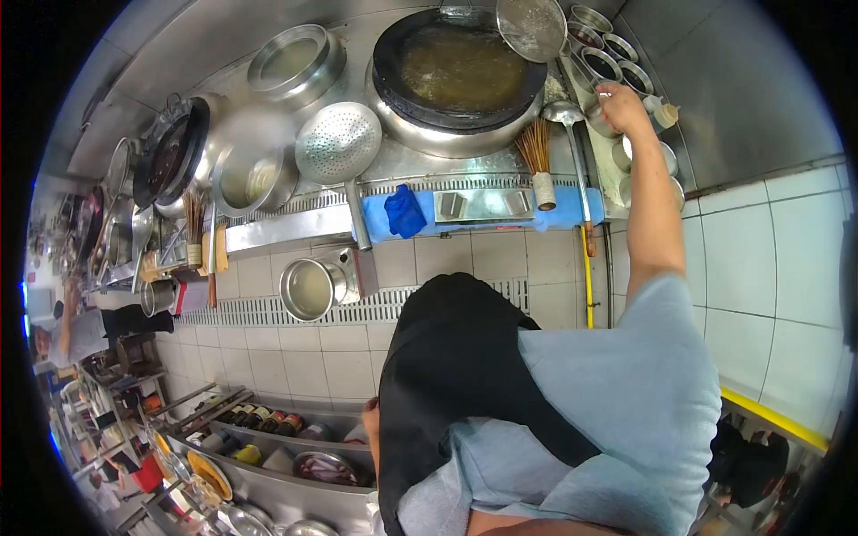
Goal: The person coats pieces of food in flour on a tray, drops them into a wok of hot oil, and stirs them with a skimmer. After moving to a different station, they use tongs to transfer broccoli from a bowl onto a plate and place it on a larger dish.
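Note:
My right hand (623, 109) reaches to the metal containers at the upper right, its fingers closed at the edge of one; what they hold is too small to tell. Near it are small bowls of dark sauce (601, 64) and a squeeze bottle (666, 116). A ladle (563, 112) with a long handle lies left of that hand. Beyond, a big black wok (384, 67) holds brownish liquid, with a round mesh strainer (532, 29) at its right rim. My left hand (371, 420) hangs low beside the black apron, mostly hidden, near the steel shelf unit.
A perforated skimmer (338, 141), metal pots (313, 91), a blue cloth (405, 213) and a bamboo brush (536, 152) are on the stove counter. A pot (308, 290) stands below the counter. Bottles (259, 418) fill the shelf unit. Another person (80, 335) is at far left.

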The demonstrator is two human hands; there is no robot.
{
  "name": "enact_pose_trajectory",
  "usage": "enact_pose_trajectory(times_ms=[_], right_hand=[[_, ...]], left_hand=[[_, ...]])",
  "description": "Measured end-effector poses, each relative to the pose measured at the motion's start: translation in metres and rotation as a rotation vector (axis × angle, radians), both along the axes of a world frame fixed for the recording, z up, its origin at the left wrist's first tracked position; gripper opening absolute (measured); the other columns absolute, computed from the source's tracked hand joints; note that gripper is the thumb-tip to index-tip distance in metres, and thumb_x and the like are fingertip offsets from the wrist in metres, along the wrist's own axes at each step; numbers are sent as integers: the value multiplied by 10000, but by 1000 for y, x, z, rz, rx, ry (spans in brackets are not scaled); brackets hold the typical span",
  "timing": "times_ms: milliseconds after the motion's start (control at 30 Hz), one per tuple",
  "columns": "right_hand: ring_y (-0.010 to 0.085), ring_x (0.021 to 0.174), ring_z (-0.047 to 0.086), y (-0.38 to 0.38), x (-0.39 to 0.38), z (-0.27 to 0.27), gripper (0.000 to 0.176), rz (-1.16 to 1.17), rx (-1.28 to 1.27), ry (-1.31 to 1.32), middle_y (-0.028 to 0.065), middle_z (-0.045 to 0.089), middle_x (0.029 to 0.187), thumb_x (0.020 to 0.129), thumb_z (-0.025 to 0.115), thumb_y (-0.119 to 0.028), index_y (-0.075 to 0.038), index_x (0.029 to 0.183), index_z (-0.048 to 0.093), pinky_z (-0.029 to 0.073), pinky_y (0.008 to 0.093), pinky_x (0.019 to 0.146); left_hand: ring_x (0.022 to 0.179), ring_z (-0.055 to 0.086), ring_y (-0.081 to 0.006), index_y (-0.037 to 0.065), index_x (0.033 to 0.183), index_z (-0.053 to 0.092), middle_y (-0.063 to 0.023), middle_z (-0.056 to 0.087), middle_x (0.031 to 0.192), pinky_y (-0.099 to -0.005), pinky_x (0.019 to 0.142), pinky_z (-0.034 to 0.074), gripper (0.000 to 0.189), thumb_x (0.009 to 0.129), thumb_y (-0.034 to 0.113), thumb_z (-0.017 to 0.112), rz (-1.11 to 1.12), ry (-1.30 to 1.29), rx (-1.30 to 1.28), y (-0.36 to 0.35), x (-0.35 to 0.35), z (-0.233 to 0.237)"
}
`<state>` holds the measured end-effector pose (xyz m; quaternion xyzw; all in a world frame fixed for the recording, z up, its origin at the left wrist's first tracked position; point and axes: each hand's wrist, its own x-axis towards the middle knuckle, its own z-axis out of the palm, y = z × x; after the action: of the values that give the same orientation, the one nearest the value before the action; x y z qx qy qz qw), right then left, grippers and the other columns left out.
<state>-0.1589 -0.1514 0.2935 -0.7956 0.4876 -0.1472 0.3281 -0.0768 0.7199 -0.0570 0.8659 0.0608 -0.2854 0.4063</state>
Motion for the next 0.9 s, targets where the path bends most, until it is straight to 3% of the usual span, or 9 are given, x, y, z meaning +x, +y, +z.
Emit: enact_pose_trajectory(times_ms=[33, 67, 167, 233, 267, 367, 733, 900], right_hand=[[114, 415, 455, -8, 1, -4, 444, 19, -157, 137, 14, 553, 604, 882, 532, -36, -40, 1321, 601, 350, 296, 384], [114, 415, 455, -5, 2, -1, 444, 20, -158, 135, 14, 553, 604, 882, 532, -36, -40, 1321, 601, 350, 296, 384], [109, 399, 435, 13, 1, 11, 389, 46, 51, 175, 12, 554, 614, 904, 541, -57, -52, 1282, 631, 340, 295, 374], [94, 402, 431, 23, -3, 10, 329, 121, 326, 125, 18, 558, 623, 929, 558, -91, -33, 1243, 636, 338, 286, 374], [61, 408, 389, 34, -4, 8, 326, 143, 405, 72, -14, 537, 633, 946, 580, -130, -12, 1249, 613, 302, 251, 377], [54, 417, 364, 59, 1, 0, 357, 129, 596, -17, -24, 526, 659, 953, 586, -140, -15, 1288, 582, 272, 249, 370], [18, 471, 364, 103, 18, -33, 354, 186, 874, -329, -34, 522, 710, 1001, 580, -147, 6, 1319, 565, 258, 201, 395], [19, 473, 365, 116, 15, -45, 357, 174, 928, -472, -20, 527, 720, 1000, 592, -145, 11, 1318, 556, 261, 190, 393]], left_hand=[[887, 679, -192, -68, 1146, 663, -115, 735, 993, -316, 796, 533, 350, 933, 207, 697, 2, 20, 33, 3, -5, -8], [888, 679, -192, -68, 1147, 663, -116, 735, 994, -316, 797, 533, 351, 933, 208, 697, -5, 45, 64, 7, -6, -17], [891, 680, -194, -68, 1149, 662, -120, 736, 997, -318, 801, 533, 352, 934, 209, 696, 15, 70, 95, 19, -13, -32], [893, 681, -196, -68, 1150, 662, -122, 737, 999, -318, 804, 533, 354, 935, 210, 695, 29, 88, 105, 15, -18, -41], [893, 681, -197, -69, 1150, 662, -123, 737, 1000, -319, 805, 533, 354, 935, 211, 694, 36, 89, 108, 21, -21, -42], [896, 682, -199, -69, 1152, 661, -126, 738, 1003, -320, 809, 533, 356, 936, 212, 693, 52, 99, 115, 22, -29, -52], [906, 686, -207, -70, 1157, 659, -139, 741, 1014, -326, 824, 533, 363, 939, 218, 689, 74, 100, 68, 44, -8, -83], [948, 691, -223, -72, 1168, 657, -163, 741, 1048, -337, 869, 529, 377, 936, 223, 685, -6, 88, 116, 36, 3, -47]])
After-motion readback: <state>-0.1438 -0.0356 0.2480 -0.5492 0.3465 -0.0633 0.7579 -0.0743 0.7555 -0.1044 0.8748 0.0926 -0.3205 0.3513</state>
